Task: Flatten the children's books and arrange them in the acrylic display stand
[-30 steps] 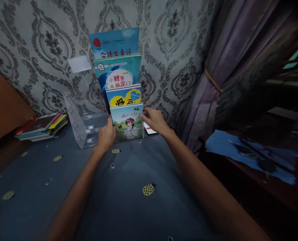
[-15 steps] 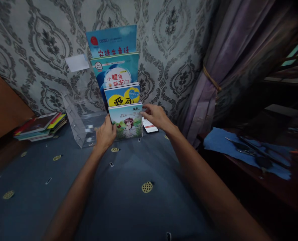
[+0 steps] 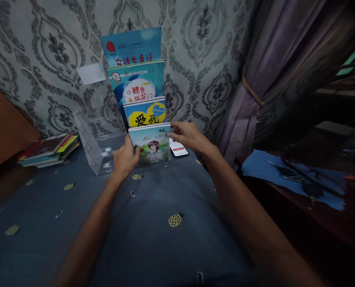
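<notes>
A clear tiered rack (image 3: 89, 137) stands on a blue patterned cloth (image 3: 141, 239) against the wall, with several picture books stepped upward in it. The front book (image 3: 152, 145) shows a girl on a green cover. My left hand (image 3: 125, 158) grips its left edge with curled fingers. My right hand (image 3: 186, 135) pinches its upper right corner. Behind it stand a yellow-and-blue book (image 3: 146, 113), a blue fish book (image 3: 137, 81) and a blue book with red letters (image 3: 131, 46).
A phone (image 3: 179, 148) with a lit screen lies just right of the rack. A stack of books (image 3: 47, 149) lies at the left by a brown board. A purple curtain (image 3: 264, 79) hangs right. A blue cloth (image 3: 291, 181) with tools covers a dark side table.
The view has drifted slightly, so the rack and books sit a little higher and more left. Both hands stay on the front book, the right fingers shifted a bit along its top corner.
</notes>
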`<state>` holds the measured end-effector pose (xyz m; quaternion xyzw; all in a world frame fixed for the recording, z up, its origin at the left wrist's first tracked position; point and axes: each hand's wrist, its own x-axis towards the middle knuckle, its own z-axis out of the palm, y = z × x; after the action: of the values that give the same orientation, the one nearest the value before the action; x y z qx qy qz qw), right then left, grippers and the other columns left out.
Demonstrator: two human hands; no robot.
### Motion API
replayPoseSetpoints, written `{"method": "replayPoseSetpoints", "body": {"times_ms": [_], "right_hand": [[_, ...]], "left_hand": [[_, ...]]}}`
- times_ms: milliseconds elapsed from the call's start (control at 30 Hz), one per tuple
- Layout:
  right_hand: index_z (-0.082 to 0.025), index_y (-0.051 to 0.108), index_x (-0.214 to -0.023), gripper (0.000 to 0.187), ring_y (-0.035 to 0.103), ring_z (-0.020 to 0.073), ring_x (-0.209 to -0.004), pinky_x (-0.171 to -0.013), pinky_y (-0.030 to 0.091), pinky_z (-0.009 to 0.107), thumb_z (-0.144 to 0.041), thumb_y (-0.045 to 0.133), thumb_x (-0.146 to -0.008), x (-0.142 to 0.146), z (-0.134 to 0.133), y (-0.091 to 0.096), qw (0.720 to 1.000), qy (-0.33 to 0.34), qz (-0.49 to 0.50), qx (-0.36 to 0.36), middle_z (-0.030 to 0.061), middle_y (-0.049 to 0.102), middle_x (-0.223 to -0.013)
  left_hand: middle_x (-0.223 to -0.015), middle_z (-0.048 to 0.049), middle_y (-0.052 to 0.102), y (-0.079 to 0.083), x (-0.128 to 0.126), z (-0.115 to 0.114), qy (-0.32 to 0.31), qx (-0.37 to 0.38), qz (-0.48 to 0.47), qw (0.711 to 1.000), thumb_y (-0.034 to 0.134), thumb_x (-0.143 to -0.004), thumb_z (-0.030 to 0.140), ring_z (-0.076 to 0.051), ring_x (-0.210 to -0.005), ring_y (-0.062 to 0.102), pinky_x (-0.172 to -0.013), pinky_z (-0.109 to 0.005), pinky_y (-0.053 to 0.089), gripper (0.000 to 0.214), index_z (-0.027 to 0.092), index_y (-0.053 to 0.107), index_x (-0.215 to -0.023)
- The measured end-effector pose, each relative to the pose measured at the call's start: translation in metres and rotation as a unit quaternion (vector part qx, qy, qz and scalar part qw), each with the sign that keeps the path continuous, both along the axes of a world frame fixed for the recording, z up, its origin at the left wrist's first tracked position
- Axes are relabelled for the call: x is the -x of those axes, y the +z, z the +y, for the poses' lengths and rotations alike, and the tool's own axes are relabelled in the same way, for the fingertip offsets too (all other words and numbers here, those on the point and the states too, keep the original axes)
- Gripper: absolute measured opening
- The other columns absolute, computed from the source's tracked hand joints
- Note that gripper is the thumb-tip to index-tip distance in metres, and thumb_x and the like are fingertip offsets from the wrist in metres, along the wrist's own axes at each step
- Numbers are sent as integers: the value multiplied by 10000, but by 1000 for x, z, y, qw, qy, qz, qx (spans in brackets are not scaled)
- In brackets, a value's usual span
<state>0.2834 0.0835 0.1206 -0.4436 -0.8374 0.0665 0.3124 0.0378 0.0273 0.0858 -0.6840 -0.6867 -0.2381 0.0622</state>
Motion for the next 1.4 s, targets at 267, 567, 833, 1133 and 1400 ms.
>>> {"method": "replayPoseSetpoints", "body": {"times_ms": [267,567,833,1133,1400], "right_hand": [[-131,668,-1257,400,692,228,-868,-758,487,304,-352,632,-926,-5,-8,9,1000,-16,-9,-13,91,763,-962],[-194,683,-839,281,619,182,-677,-639,441,298,-409,550,-961,11,-40,31,978,-14,145,-152,30,682,-723],[-198,647,-851,239,622,169,-732,-663,405,280,-295,504,-1017,96,-83,2,975,205,-41,-80,28,687,-806],[-169,646,-1045,103,628,203,-930,-820,496,325,-197,554,-1008,157,-111,-112,943,300,-140,-33,84,679,-1046],[-185,653,-1010,167,625,205,-968,-929,528,377,-184,488,-1032,156,-109,-127,951,299,-82,-8,73,677,-1013]], "left_hand": [[-1207,-162,714,4,3,-1,-8,-6,-40,999,521,-945,315,-333,-1045,711,-898,-479,554,603,159,331,-1495],[-1180,-97,721,19,27,1,-31,-126,-119,984,502,-932,266,-218,-933,714,-876,-379,548,508,171,426,-1426],[-1011,-62,708,42,86,-3,30,-269,-158,950,398,-974,233,-154,-844,690,-794,-285,531,320,176,517,-1265],[-1245,-194,639,11,236,15,317,-134,-123,931,329,-938,178,-275,-1180,634,-977,-399,520,408,98,481,-1308],[-1470,-356,452,-19,302,14,330,-21,-48,942,485,-897,221,-477,-1452,351,-1081,-697,343,489,51,479,-1356]]}}
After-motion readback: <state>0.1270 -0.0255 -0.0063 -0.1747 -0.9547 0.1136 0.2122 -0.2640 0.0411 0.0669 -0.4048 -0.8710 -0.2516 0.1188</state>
